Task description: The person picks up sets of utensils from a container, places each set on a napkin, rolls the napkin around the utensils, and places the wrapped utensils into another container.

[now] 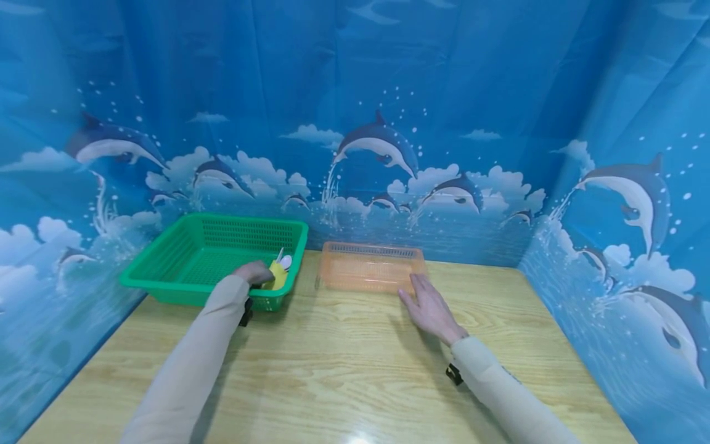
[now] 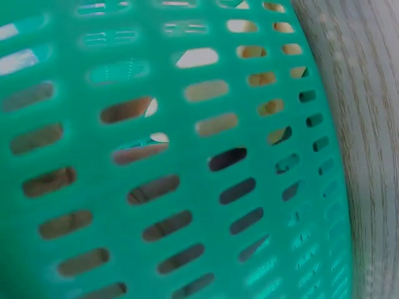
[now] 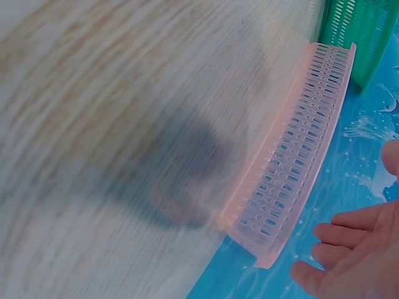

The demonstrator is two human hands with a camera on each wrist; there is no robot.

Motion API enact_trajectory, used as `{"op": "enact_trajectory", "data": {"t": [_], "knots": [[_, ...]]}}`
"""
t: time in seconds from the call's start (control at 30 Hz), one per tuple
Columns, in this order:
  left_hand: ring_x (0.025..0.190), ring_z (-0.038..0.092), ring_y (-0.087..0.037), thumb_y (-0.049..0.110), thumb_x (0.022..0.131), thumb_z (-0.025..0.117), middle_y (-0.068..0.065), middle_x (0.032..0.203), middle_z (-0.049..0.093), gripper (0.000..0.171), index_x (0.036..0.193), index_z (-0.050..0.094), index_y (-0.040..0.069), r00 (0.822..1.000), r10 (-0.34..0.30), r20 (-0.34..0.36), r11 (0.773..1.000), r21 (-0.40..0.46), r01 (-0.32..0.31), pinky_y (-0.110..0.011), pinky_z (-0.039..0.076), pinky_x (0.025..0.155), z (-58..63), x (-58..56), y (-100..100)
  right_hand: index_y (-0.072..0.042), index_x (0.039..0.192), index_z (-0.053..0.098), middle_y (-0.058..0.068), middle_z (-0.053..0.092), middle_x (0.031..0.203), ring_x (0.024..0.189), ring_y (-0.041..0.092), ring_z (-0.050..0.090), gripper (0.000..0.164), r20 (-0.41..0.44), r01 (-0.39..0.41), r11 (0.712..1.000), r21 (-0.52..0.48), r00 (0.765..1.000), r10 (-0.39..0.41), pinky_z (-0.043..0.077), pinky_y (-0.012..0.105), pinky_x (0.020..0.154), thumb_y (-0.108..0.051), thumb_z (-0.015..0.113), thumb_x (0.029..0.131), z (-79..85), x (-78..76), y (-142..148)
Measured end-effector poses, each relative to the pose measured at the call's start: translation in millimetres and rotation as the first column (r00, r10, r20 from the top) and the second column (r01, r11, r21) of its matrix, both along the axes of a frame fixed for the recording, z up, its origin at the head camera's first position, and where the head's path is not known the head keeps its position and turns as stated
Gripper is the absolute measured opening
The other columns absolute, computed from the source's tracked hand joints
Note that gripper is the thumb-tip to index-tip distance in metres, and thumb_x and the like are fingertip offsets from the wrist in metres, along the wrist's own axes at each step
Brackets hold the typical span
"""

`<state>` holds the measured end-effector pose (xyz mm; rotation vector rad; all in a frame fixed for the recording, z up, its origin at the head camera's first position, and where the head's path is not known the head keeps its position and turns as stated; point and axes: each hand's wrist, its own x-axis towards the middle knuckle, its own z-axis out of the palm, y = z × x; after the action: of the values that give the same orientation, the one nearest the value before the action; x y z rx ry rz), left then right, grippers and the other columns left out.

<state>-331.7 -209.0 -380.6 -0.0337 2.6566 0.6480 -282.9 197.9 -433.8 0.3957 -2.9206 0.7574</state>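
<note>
My left hand (image 1: 254, 272) reaches over the front rim of a green plastic basket (image 1: 191, 287), down into its right end. There it is right beside a yellow item (image 1: 279, 279) and a small white spoon-like thing (image 1: 285, 262). Its fingers are mostly hidden, and I cannot tell whether they hold anything. Through the slots of the green basket wall (image 2: 181, 149), the left wrist view shows only bits of skin, yellow and white. My right hand (image 1: 431, 310), fingers extended and holding nothing, is at the right end of a pale orange slotted basket (image 1: 368, 280).
Both baskets stand along the back of a wood-grain table (image 1: 333, 370). A blue dolphin-printed curtain (image 1: 355, 74) hangs behind the table and along its sides. In the right wrist view, the green basket (image 3: 355, 31) stands beyond the far end of the orange one.
</note>
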Motion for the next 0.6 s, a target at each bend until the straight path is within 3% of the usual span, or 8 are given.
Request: {"op": "enact_trajectory", "data": {"t": [0.17,0.27,0.33,0.4,0.43,0.57,0.6], "knots": [[0.103,0.049,-0.035,0.02,0.1,0.043,-0.036,0.133,0.042,0.057,0.141,0.03,-0.018,1.0,0.028,-0.002,0.996,0.081,-0.028,-0.044,0.045,0.089,-3.1,-2.6,-6,0.006,0.151,0.024,0.025,0.022,0.158,0.147,0.041,0.021,0.07,-0.011,-0.002,1.0,0.004,1.0,0.002,0.018,0.056,0.119,-0.044,0.039,0.104,-2.9,-1.6,0],[0.101,0.05,-0.037,0.021,0.099,0.043,-0.035,0.129,0.044,0.061,0.143,0.026,-0.019,0.999,0.053,-0.007,0.993,0.105,-0.052,-0.045,0.045,0.09,-3.9,-2.9,-9,0.007,0.151,0.023,0.027,0.022,0.158,0.147,0.042,0.021,0.069,-0.019,0.004,1.0,0.016,1.0,-0.003,0.016,0.057,0.119,-0.041,0.04,0.105,-3.9,-2.3,0],[0.113,0.05,-0.044,0.022,0.1,0.044,-0.038,0.134,0.041,0.063,0.143,0.025,-0.02,0.998,0.06,-0.021,0.992,0.116,-0.057,-0.047,0.045,0.097,-2.4,-1.4,-9,0.007,0.151,0.023,0.027,0.022,0.157,0.147,0.043,0.021,0.068,-0.019,0.008,1.0,0.02,1.0,-0.008,0.016,0.058,0.12,-0.041,0.04,0.105,-3.6,-2.6,0],[0.103,0.052,-0.043,0.024,0.1,0.044,-0.038,0.126,0.044,0.059,0.138,0.032,-0.019,0.996,0.076,-0.037,0.99,0.126,-0.071,-0.049,0.046,0.095,-1.0,-0.9,-7,0.007,0.15,0.023,0.028,0.022,0.157,0.147,0.043,0.021,0.069,-0.017,0.01,1.0,0.023,1.0,-0.01,0.015,0.058,0.12,-0.042,0.039,0.105,-2.6,-2.4,0],[0.108,0.051,-0.045,0.026,0.101,0.044,-0.04,0.131,0.041,0.06,0.138,0.031,-0.019,0.996,0.077,-0.048,0.989,0.127,-0.071,-0.051,0.046,0.097,0.1,-0.4,-6,0.008,0.15,0.023,0.028,0.022,0.157,0.147,0.043,0.021,0.069,-0.018,0.01,1.0,0.025,1.0,-0.01,0.016,0.058,0.12,-0.042,0.039,0.105,-2.3,-2.4,0],[0.087,0.046,-0.032,0.032,0.103,0.042,-0.039,0.133,0.042,0.06,0.138,0.034,-0.016,0.99,0.091,-0.106,0.988,0.132,-0.077,-0.045,0.046,0.079,2.1,-1.2,2,0.008,0.15,0.024,0.027,0.022,0.158,0.147,0.042,0.021,0.07,-0.026,0.014,0.999,0.038,1.0,-0.013,0.016,0.058,0.12,-0.044,0.037,0.105,-0.1,-2.3,0],[0.088,0.048,-0.031,0.033,0.103,0.042,-0.038,0.136,0.042,0.062,0.14,0.033,-0.015,0.988,0.094,-0.125,0.988,0.132,-0.077,-0.045,0.046,0.078,2.7,-1.3,4,0.008,0.15,0.024,0.027,0.021,0.158,0.147,0.042,0.021,0.071,-0.029,0.014,0.999,0.044,0.999,-0.013,0.016,0.058,0.12,-0.045,0.037,0.105,0.2,-2.7,0]]}}
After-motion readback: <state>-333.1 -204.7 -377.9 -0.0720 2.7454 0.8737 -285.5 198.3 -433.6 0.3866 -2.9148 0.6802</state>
